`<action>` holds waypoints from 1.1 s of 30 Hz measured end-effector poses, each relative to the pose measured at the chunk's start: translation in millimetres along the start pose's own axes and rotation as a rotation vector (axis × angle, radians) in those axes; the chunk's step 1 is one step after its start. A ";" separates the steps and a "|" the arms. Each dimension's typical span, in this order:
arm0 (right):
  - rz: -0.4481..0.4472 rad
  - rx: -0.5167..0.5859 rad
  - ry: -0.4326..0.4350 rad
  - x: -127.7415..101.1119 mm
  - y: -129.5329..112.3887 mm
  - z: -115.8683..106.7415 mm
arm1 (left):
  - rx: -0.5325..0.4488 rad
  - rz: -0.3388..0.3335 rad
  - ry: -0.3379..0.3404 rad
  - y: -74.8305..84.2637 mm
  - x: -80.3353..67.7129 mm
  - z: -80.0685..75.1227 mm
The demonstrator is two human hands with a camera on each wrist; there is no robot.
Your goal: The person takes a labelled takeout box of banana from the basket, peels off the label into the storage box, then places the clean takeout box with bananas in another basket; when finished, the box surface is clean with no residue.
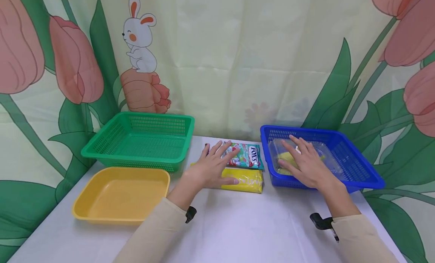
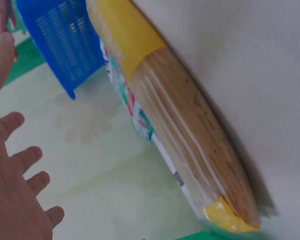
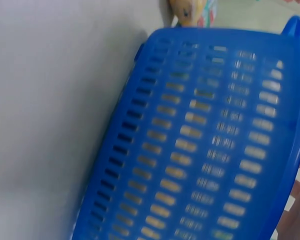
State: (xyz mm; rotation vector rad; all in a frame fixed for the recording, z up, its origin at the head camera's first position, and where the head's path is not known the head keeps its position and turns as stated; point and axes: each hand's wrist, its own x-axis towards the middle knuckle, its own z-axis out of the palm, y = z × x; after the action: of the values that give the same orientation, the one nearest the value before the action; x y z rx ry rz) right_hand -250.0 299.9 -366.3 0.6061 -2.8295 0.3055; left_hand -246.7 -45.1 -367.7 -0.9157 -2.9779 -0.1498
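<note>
While the left hand [image 1: 212,165] lies flat with straight fingers across the yellow pack [image 1: 242,180] and the candy bag [image 1: 245,156], gripping neither, the right hand [image 1: 306,163] rests released, fingers spread, on a clear box [image 1: 327,161] inside the blue basket [image 1: 360,180].

Both packets lie on the tabletop [image 1: 251,225] between the green basket [image 1: 139,140] and the blue one, the candy bag just behind the yellow pack and touching it. The left wrist view shows the pack [image 2: 190,115] as long, with a clear window over thin straight sticks, likely noodles: light, stiff along its length, brittle, with slick film. It is best taken around the middle, not the ends.

The clear box holds something yellow; it looks thin, light and easily dented. The green basket and the yellow tray [image 1: 122,195] hold nothing.
</note>
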 end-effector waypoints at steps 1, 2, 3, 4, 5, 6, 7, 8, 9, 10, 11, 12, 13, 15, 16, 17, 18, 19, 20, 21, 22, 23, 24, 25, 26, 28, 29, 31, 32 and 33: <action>0.007 0.007 0.004 -0.9 2.9 -0.8 | -0.003 0.008 0.001 0.8 1.0 0.4; 0.010 0.014 0.010 -1.8 5.7 -1.7 | -0.005 0.012 0.000 1.6 1.9 0.7; 0.014 0.023 0.015 -2.7 8.6 -2.5 | -0.008 0.019 0.003 2.3 2.8 1.1; 0.014 0.032 0.020 -3.6 11.5 -3.4 | -0.014 0.024 0.003 3.0 3.9 1.5; 0.014 0.043 0.024 -4.3 14.4 -4.3 | -0.018 0.029 0.004 3.8 4.8 1.9; 0.016 0.057 0.024 -5.3 17.0 -5.5 | -0.023 0.034 0.004 4.5 5.8 2.4; 0.018 0.067 0.025 -6.3 19.7 -6.6 | -0.029 0.038 0.003 5.3 6.7 2.5; 0.018 0.080 0.025 -7.4 22.3 -7.6 | -0.034 0.041 0.002 6.1 7.6 2.8; 0.022 0.093 0.025 -8.5 24.9 -8.8 | -0.041 0.048 0.002 7.1 8.6 3.1; 0.025 0.102 0.027 -9.5 27.4 -9.9 | -0.045 0.052 -0.001 8.3 9.6 3.4; 0.029 0.110 0.026 -10.4 29.8 -10.9 | -0.046 0.057 -0.002 9.5 10.9 4.0; 0.034 0.117 0.025 -11.2 32.3 -11.7 | -0.046 0.060 -0.004 10.8 12.2 4.5; 0.038 0.116 0.026 -11.8 34.9 -12.3 | -0.049 0.060 -0.006 12.4 13.9 5.1; 0.046 0.112 0.029 -13.2 40.1 -13.6 | -0.049 0.065 -0.008 16.4 18.2 7.2; 0.053 0.106 0.030 -14.0 42.9 -14.2 | -0.051 0.068 -0.011 19.0 20.9 8.5; 0.061 0.100 0.029 -15.0 45.6 -14.9 | -0.052 0.074 -0.014 21.8 24.1 10.1; 0.071 0.094 0.026 -16.3 48.3 -15.7 | -0.055 0.079 -0.020 24.9 27.4 11.6; 0.077 0.085 0.023 -17.8 51.1 -16.5 | -0.060 0.090 -0.025 28.1 30.7 13.1; 0.083 0.079 0.021 -19.2 54.0 -17.7 | -0.065 0.102 -0.030 31.4 33.9 14.3; 0.090 0.077 0.019 -20.3 56.9 -18.9 | -0.072 0.110 -0.032 34.6 37.2 15.4; 0.096 0.076 0.016 -21.0 59.8 -20.1 | -0.072 0.118 -0.033 37.4 40.1 16.3; 0.098 0.075 0.014 -21.3 62.6 -21.3 | -0.073 0.122 -0.033 39.8 42.7 16.9; 0.101 0.077 0.011 -21.2 65.3 -22.4 | -0.074 0.124 -0.033 41.8 44.6 17.3; 0.101 0.080 0.010 -20.9 67.7 -23.2 | -0.078 0.127 -0.030 43.4 46.4 17.7; 0.105 0.084 0.009 -20.5 70.0 -23.8 | -0.079 0.128 -0.025 44.5 48.0 18.5; 0.110 0.093 0.005 -19.5 74.2 -23.2 | -0.082 0.133 -0.021 45.7 50.2 20.4; 0.115 0.099 0.000 -19.3 76.1 -22.3 | -0.088 0.138 -0.022 46.0 50.8 21.6; 0.125 0.125 -0.006 -19.5 79.7 -19.4 | -0.104 0.145 -0.030 46.0 51.0 24.0; 0.130 0.139 -0.006 -19.7 81.6 -17.8 | -0.108 0.147 -0.036 46.1 50.7 24.9; 0.136 0.156 -0.007 -19.9 83.5 -16.6 | -0.112 0.150 -0.043 46.2 50.5 25.6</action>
State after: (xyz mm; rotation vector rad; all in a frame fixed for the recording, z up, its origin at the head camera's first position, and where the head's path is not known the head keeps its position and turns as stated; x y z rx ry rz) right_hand -264.7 386.1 -368.6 0.4457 -2.8783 0.5543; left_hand -262.3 23.7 -386.7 -1.1644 -2.9502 -0.2998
